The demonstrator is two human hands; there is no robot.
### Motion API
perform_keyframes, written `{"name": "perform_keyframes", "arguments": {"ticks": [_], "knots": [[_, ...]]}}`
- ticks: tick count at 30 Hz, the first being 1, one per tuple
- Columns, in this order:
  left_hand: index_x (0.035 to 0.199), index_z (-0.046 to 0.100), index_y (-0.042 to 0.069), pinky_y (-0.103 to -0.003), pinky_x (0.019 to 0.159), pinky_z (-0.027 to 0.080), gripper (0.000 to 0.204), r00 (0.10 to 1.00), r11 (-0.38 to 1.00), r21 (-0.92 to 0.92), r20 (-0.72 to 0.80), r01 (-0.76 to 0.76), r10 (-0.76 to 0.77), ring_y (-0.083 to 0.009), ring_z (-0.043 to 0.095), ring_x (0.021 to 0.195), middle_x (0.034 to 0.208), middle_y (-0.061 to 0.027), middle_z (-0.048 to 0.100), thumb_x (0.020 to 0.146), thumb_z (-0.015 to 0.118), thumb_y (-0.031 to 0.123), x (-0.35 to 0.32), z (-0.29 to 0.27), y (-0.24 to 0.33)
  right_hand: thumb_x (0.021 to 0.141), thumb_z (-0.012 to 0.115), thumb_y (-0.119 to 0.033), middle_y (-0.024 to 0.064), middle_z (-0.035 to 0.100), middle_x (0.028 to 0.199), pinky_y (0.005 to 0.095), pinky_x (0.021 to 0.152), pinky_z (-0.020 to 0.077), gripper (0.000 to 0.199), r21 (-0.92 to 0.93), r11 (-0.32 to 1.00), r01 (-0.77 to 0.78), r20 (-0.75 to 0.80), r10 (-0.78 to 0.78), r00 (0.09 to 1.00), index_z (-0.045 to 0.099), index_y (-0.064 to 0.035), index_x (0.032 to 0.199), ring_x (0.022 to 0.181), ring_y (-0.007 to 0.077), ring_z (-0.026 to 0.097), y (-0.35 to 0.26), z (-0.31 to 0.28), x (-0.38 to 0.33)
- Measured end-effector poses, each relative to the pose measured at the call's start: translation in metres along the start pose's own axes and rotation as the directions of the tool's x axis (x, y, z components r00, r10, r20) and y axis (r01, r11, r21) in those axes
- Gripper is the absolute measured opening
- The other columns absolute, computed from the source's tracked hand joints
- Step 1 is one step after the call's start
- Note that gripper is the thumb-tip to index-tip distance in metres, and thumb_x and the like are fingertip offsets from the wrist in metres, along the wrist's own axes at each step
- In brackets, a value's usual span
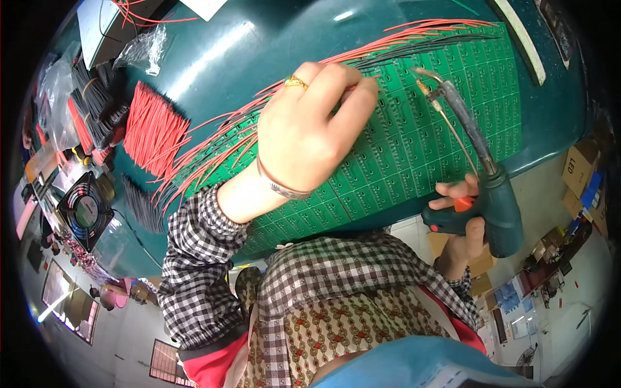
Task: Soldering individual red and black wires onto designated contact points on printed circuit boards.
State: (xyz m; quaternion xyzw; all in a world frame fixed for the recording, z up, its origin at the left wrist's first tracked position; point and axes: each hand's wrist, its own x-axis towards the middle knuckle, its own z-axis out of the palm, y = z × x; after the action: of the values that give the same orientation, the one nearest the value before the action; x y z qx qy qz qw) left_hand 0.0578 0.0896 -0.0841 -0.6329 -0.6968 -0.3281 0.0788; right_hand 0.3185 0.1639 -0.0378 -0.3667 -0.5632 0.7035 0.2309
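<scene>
A large panel of green circuit boards point(401, 149) lies on the table in front of me. My left hand point(310, 123) is over it, fingers closed in a pinch around a red wire point(370, 78), whose end shows at the fingertips. Rows of red wires point(414, 29) and black wires point(427, 46) run along the panel's far edge and continue to the left of this hand. My right hand point(467, 207) grips a dark green soldering gun point(503, 210) with a red trigger. Its bent tip point(424, 73) is above the boards, right of my left fingertips and apart from them.
A thick bundle of cut red wires point(154, 129) and a black wire bundle point(142, 204) lie left of the panel. Farther left are more bundles, clear plastic bags point(145, 48) and a small fan point(85, 212). Cardboard boxes point(582, 168) stand beyond the table at right.
</scene>
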Motion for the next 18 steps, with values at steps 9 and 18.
{"name": "perform_keyframes", "arguments": {"ticks": [9, 18], "knots": [[0.088, 0.064, 0.006, -0.025, 0.054, 0.045, 0.024, 1.000, 1.000, -0.026, 0.017, 0.007, -0.007, -0.0170, 0.054, 0.069, 0.084, -0.0038, 0.055, 0.064, 0.064, 0.005, -0.0002, -0.0015, 0.0016, 0.087, 0.059, -0.042, 0.0176, 0.058, 0.099, 0.0387, 0.069, 0.0591, 0.071, -0.056, 0.997, -0.056, 0.012, 0.056, 0.998, 0.038, 0.0126, 0.129, 0.095, 0.0320, 0.062, -0.0020, -0.0011, -0.0018], [0.088, 0.064, 0.005, -0.025, 0.055, 0.045, 0.026, 1.000, 0.999, -0.037, 0.019, 0.014, -0.013, -0.0178, 0.053, 0.069, 0.083, -0.0044, 0.054, 0.061, 0.064, 0.006, 0.0007, -0.0007, 0.0020, 0.085, 0.063, -0.041, 0.0144, 0.058, 0.094, 0.0385, 0.070, 0.0578, 0.073, -0.059, 0.991, -0.120, 0.009, 0.120, 0.993, 0.039, 0.0117, 0.129, 0.090, 0.0277, 0.061, -0.0064, 0.0047, -0.0015]]}}
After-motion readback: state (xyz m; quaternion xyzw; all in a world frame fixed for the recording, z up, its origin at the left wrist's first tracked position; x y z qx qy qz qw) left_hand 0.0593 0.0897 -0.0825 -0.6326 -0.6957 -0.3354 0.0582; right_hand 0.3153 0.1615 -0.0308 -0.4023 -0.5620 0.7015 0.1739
